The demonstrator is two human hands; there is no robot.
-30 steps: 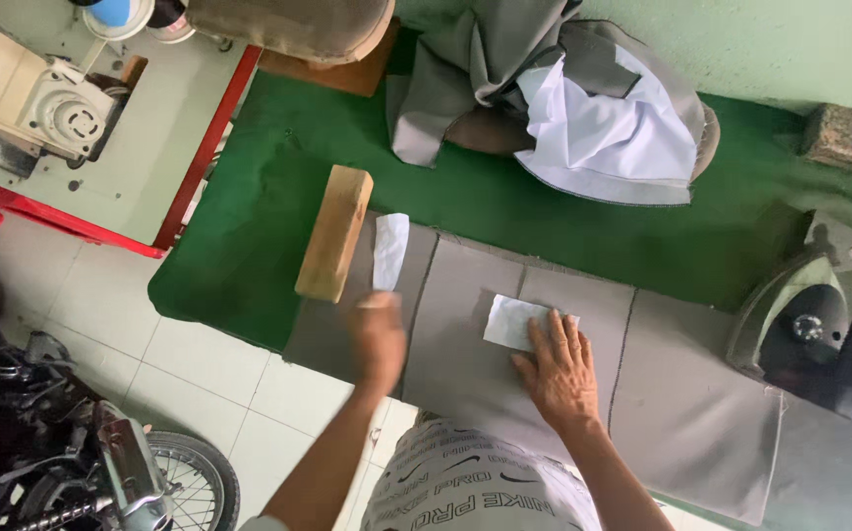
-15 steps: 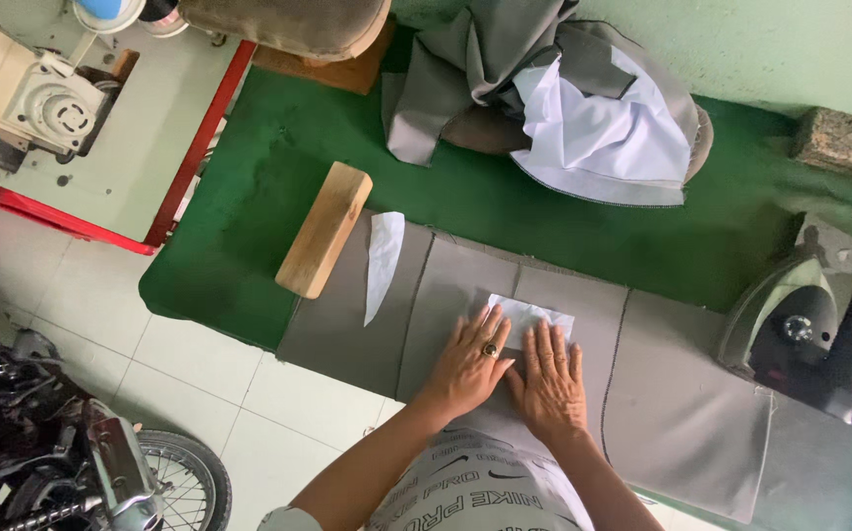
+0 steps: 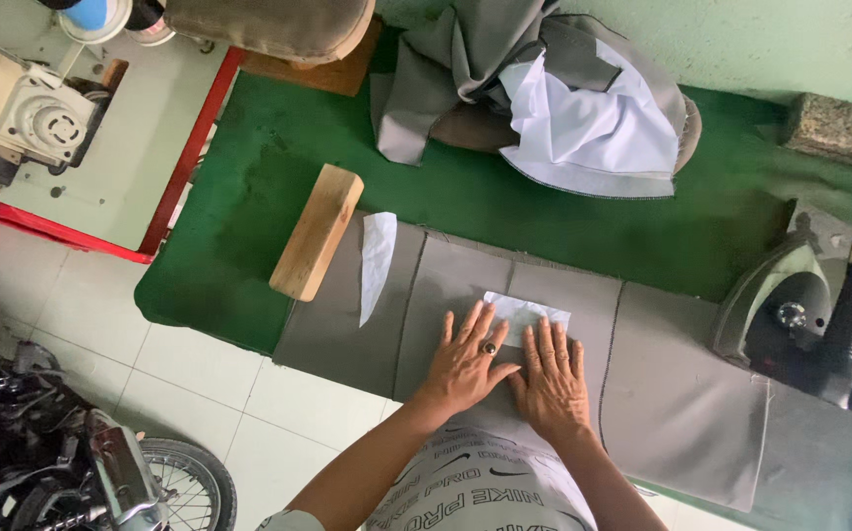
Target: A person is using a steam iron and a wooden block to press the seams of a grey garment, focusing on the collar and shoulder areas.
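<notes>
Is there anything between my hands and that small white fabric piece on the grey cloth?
Nothing visible. The left hand and right hand lie flat on the grey cloth, fingertips on the white piece.

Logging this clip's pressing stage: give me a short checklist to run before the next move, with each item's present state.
1. Left hand flat on the grey cloth: ok.
2. Right hand flat beside it: ok.
3. White patch pinned under the fingertips: ok.
4. Iron standing clear of both hands: ok.
5. Wooden block off the patch: ok.
6. Iron hot: cannot tell.
</notes>
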